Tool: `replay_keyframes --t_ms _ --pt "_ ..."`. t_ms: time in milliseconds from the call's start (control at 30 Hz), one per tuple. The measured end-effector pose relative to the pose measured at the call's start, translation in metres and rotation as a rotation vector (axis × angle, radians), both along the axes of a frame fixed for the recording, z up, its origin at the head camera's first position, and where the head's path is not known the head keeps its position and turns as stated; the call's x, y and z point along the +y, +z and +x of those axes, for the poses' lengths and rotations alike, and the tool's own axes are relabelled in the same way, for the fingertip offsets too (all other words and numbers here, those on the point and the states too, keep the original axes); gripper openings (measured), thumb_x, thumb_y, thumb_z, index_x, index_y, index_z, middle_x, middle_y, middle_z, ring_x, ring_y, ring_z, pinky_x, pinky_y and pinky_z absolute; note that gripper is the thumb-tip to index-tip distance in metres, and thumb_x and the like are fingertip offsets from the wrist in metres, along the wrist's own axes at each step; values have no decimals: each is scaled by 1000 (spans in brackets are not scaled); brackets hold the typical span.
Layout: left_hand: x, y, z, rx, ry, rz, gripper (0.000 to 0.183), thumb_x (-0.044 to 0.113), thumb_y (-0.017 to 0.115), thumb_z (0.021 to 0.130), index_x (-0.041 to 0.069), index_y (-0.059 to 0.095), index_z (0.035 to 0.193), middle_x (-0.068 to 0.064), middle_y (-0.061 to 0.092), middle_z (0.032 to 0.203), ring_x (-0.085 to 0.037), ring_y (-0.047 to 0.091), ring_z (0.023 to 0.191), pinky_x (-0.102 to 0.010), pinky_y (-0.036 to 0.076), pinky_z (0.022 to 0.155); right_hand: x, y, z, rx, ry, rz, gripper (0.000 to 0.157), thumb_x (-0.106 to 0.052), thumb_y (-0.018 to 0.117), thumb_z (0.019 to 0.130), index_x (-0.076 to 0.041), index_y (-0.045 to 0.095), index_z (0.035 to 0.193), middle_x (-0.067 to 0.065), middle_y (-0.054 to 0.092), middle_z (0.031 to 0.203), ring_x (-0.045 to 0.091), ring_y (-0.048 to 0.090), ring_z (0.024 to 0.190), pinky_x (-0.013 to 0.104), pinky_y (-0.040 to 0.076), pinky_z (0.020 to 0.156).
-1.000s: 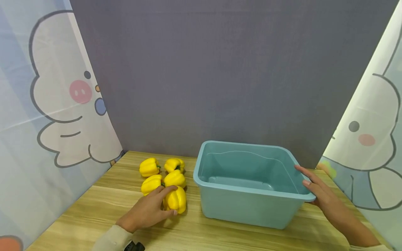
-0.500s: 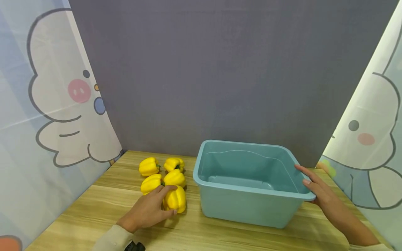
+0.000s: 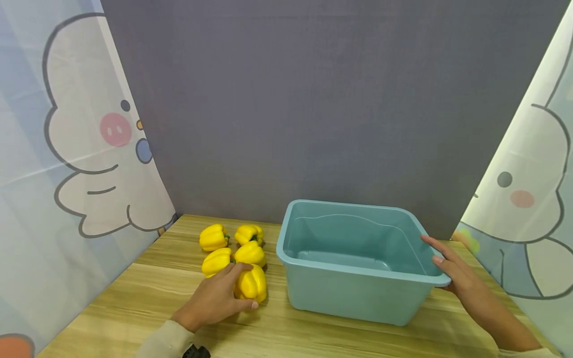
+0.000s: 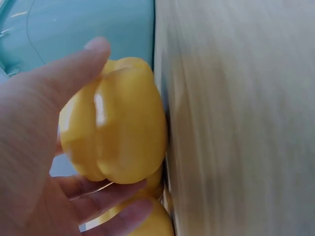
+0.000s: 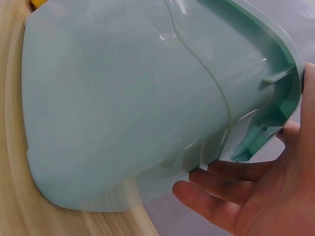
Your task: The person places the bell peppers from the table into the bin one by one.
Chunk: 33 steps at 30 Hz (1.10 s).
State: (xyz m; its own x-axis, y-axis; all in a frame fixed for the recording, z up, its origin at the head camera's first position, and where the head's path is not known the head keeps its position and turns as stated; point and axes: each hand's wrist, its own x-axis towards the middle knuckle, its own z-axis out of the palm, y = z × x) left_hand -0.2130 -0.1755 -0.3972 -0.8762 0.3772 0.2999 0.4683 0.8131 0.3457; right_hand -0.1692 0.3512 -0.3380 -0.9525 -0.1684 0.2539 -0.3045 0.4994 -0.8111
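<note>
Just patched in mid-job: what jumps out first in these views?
A cluster of five yellow peppers sits on the wooden table, left of an empty teal tub. The left hand grips the nearest pepper. The right hand holds the tub's right rim, fingers curled under its lip in the right wrist view.

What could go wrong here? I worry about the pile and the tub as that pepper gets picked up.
The left hand grips the nearest yellow pepper, which touches other peppers; lifting it may roll them. The right hand only holds the teal tub at one rim, so a dropped pepper could shift it.
</note>
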Motion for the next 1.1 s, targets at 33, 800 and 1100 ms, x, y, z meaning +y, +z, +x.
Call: replay_keyframes --t_ms 33,800,1100 --pt "1 0 0 6 6 1 73 58 82 74 23 55 132 -1 62 125 -18 62 102 -43 52 75 0 0 0 0 0 0 52 -28 27 111 -23 17 162 2 22 155 2 54 110 32 54 74" --pt "5 -4 -2 66 64 69 60 57 76 79 25 58 126 6 62 117 -4 54 83 -26 45 64 0 -3 -3 6 -24 5 52 -26 27 111 -22 19 162 13 23 154 3 55 108 31 53 73" --pt "4 -2 -3 105 90 162 54 50 78 81 27 59 125 9 64 104 -3 52 74 -24 44 59 -2 1 1 14 -15 13 52 -28 27 111 -22 19 162 0 27 151 7 57 110 31 54 74"
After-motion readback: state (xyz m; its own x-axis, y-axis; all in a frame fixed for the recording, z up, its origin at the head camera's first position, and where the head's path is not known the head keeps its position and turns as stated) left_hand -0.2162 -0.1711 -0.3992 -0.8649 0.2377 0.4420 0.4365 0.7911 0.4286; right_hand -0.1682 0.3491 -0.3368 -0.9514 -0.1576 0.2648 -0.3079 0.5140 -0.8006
